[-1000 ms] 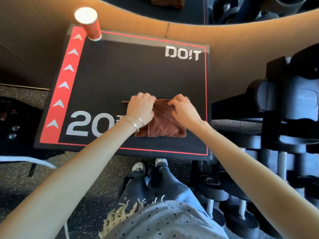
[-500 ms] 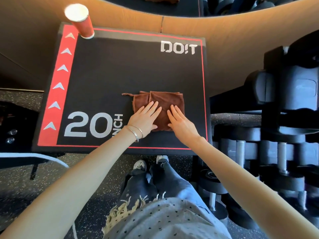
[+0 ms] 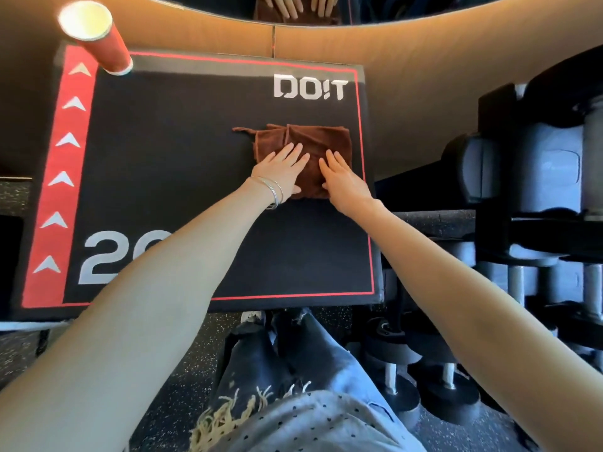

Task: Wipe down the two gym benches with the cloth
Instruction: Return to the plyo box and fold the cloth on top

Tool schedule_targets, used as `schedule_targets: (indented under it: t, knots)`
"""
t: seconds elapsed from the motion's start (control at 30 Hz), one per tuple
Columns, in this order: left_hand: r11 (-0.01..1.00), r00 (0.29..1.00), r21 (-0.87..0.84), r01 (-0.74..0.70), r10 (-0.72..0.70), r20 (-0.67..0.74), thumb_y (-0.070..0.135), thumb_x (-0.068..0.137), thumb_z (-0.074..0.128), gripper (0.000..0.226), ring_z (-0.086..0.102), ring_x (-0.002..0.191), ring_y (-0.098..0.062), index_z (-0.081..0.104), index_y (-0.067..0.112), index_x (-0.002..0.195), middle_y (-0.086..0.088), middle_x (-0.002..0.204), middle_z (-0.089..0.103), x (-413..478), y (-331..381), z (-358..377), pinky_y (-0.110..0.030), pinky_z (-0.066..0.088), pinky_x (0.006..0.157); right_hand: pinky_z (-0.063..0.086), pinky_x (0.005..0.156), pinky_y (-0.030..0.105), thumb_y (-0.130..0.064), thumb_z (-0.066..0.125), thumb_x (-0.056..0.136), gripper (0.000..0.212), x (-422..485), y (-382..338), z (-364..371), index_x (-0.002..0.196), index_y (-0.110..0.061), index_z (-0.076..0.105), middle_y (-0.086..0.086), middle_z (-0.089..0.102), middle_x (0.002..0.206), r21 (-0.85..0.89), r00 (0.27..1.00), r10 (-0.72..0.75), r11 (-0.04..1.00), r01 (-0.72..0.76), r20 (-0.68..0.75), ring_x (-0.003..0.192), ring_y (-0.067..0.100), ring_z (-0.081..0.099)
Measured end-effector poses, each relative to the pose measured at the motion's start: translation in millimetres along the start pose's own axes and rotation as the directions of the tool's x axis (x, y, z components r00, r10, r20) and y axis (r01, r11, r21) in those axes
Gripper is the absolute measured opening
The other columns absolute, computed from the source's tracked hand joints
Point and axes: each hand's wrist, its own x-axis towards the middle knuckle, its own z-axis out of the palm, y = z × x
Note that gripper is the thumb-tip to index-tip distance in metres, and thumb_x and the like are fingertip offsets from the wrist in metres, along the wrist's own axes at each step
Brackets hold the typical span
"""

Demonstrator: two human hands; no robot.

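Observation:
A folded brown cloth [image 3: 306,141] lies on the right half of a black padded bench top [image 3: 182,151] with a red border, white "DO!T" lettering and a large "20". My left hand [image 3: 282,172] presses flat on the cloth's left part, fingers straight. Beside it, my right hand [image 3: 341,177] presses flat on the cloth's right part, also with straight fingers. Both hands cover the cloth's near edge.
A red paper cup [image 3: 101,44] stands on the bench top's far left corner. A dumbbell rack [image 3: 538,190] with several dumbbells fills the right side. A wooden wall panel [image 3: 424,60] and a mirror run behind the bench. My legs stand at the near edge.
A second ago my hands gripped the cloth with curled fingers. They then flattened on it, and both hands and cloth have slid away from me toward the far right of the bench top.

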Motion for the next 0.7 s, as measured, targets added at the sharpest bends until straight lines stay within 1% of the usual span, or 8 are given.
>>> schedule_targets:
  t: [0.13, 0.27, 0.57, 0.7]
  knots:
    - [0.999, 1.0, -0.036, -0.012, 0.013, 0.022, 0.034, 0.096, 0.046, 0.072, -0.003, 0.147, -0.021, 0.003, 0.017, 0.151, -0.005, 0.16, -0.006, 22.6, -4.4, -11.4, -0.041, 0.012, 0.118, 0.035, 0.11, 0.044, -0.013, 0.041, 0.101, 0.057, 18.2, 13.4, -8.4, 0.15, -0.007, 0.012, 0.008, 0.002, 0.159, -0.008, 1.0, 0.016, 1.0, -0.016, 0.016, 0.146, 0.021, -0.001]
    - [0.999, 0.999, -0.033, -0.025, 0.025, 0.023, 0.035, 0.096, 0.046, 0.072, -0.003, 0.147, -0.021, 0.002, 0.017, 0.151, -0.005, 0.16, -0.006, 43.7, -12.4, -20.4, -0.042, 0.013, 0.117, 0.034, 0.111, 0.045, -0.014, 0.041, 0.101, 0.057, 39.0, 23.5, -15.7, 0.15, -0.008, 0.013, 0.007, 0.002, 0.159, -0.017, 1.0, 0.015, 1.0, -0.014, 0.023, 0.146, 0.02, -0.002]
    - [0.998, 0.999, -0.047, -0.029, 0.03, 0.02, 0.035, 0.096, 0.045, 0.071, -0.004, 0.147, -0.021, 0.003, 0.018, 0.151, -0.004, 0.16, -0.006, 94.3, -26.0, -48.0, -0.042, 0.012, 0.118, 0.027, 0.114, 0.049, -0.01, 0.05, 0.096, 0.067, 90.3, 47.5, -36.8, 0.149, -0.005, 0.01, 0.013, 0.004, 0.158, -0.07, 1.0, -0.004, 0.998, 0.006, 0.022, 0.146, 0.028, 0.001]
    - [0.999, 1.0, -0.049, -0.013, 0.014, 0.003, 0.036, 0.096, 0.045, 0.07, -0.003, 0.147, -0.021, 0.004, 0.019, 0.151, -0.004, 0.16, -0.005, 116.8, -34.2, -56.7, -0.042, 0.012, 0.118, 0.03, 0.112, 0.051, -0.011, 0.049, 0.097, 0.066, 110.6, 52.7, -47.5, 0.149, -0.005, 0.01, 0.014, 0.005, 0.158, -0.116, 1.0, 0.001, 0.993, 0.0, 0.012, 0.146, 0.029, 0.003]
